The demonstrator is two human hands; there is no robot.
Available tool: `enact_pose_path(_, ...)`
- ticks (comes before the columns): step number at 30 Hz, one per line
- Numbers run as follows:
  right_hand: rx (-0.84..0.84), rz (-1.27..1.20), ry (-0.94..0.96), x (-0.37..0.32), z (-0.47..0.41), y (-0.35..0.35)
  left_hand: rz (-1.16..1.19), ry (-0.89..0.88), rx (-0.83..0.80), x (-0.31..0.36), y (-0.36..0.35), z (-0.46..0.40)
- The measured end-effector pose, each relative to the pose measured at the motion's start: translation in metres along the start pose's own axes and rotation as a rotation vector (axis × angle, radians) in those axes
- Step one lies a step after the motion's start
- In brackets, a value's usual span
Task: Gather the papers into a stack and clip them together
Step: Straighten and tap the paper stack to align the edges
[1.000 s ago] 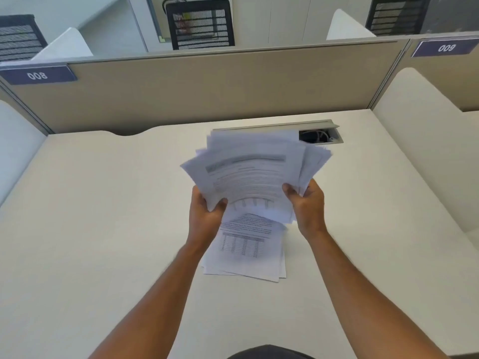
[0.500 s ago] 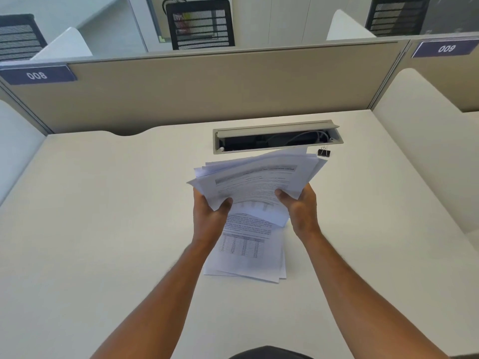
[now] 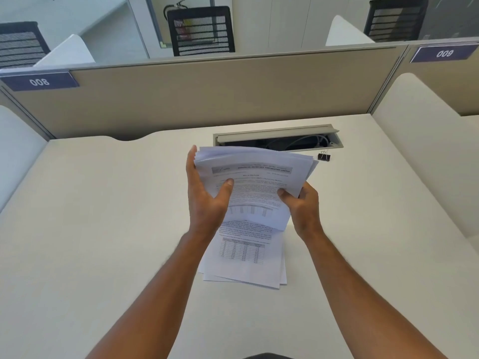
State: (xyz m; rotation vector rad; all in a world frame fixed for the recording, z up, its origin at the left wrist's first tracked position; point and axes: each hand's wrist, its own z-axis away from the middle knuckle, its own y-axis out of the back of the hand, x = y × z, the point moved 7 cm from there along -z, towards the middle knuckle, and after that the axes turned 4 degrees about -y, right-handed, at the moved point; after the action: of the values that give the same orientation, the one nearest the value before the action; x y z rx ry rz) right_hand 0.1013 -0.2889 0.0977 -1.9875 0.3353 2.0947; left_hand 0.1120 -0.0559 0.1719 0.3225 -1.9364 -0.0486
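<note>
1. A sheaf of papers (image 3: pixel 255 177) was held above the middle of the surface (image 3: pixel 103 229), its sheets fanned unevenly at the far right corner.
2. The top sheet carried a grey header band with a bold line of capitals too blurred to read for certain, paragraphs of small print below it, and a table near its near edge.
3. The sheaf's long axis ran from near to far, tilted slightly rightward, with the header end pointing far and the printed face turned up toward the camera.
4. The left hand (image 3: pixel 207 200) gripped the sheaf's left edge, thumb pressed on the top sheet and fingers (image 3: pixel 192 156) stretched up along the edge behind it.
5. The right hand (image 3: pixel 302 206) clamped the near right corner, thumb on top and fingers curled beneath.
6. A second pile of papers (image 3: pixel 246 257) lay flat on the surface just below the held sheaf, showing text and a numbered table, its sheets slightly askew.
7. A black binder clip (image 3: pixel 324 156) sat on the surface to the far right of the sheaf, just beside an open cable tray (image 3: pixel 278 137).
8. The partition (image 3: pixel 207 99) behind bore blue plates reading "008" (image 3: pixel 39 81) at the left and "009" (image 3: pixel 444 53) at the right.
</note>
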Motion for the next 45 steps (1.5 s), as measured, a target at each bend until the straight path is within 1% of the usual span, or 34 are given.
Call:
enact_pose_path(3,-0.014,0.019,0.015,-0.003,0.001,-0.002,0.012,-0.076,0.080,0.014,0.006,-0.003)
enact_pose_path(5,-0.018,0.025,0.022,-0.004,0.001,-0.002,-0.068,-0.198,0.123,0.028,0.011,-0.007)
enact_pose_path(7,-0.017,0.024,0.024,-0.005,0.002,-0.002,-0.200,-0.339,0.100,0.039,0.009,-0.012)
enact_pose_path(8,-0.017,0.023,0.024,-0.006,0.002,-0.002,-0.241,-0.373,0.077,0.041,0.007,-0.014)
enact_pose_path(12,-0.021,0.028,0.018,-0.006,0.002,-0.003,-0.291,-0.407,0.045,0.037,0.007,-0.016)
enact_pose_path(16,-0.018,0.029,0.008,-0.004,0.000,-0.001,-0.282,-0.456,0.068,0.038,0.010,-0.016)
enact_pose_path(22,-0.005,0.039,0.001,-0.001,-0.001,0.001,-0.287,-0.443,0.124,0.035,0.018,-0.017)
enact_pose_path(29,-0.001,0.033,-0.009,-0.001,0.000,0.001,-0.288,-0.487,0.198,0.034,0.028,-0.020)
enact_pose_path(35,-0.007,0.031,-0.015,-0.002,-0.001,0.000,-0.297,-0.535,0.179,0.029,0.029,-0.023)
enact_pose_path(39,-0.010,0.030,-0.016,-0.002,0.000,-0.001,-0.269,-0.510,0.223,0.024,0.034,-0.026)
enact_pose_path(41,-0.011,0.027,-0.014,-0.002,0.000,0.000,-0.210,-0.434,0.192,0.017,0.034,-0.030)
enact_pose_path(43,-0.015,0.022,-0.011,-0.002,-0.001,0.001,-0.121,-0.265,0.100,0.005,0.030,-0.032)
enact_pose_path(45,-0.020,0.017,-0.008,-0.003,-0.001,0.001,0.024,-0.031,-0.011,-0.014,0.021,-0.028)
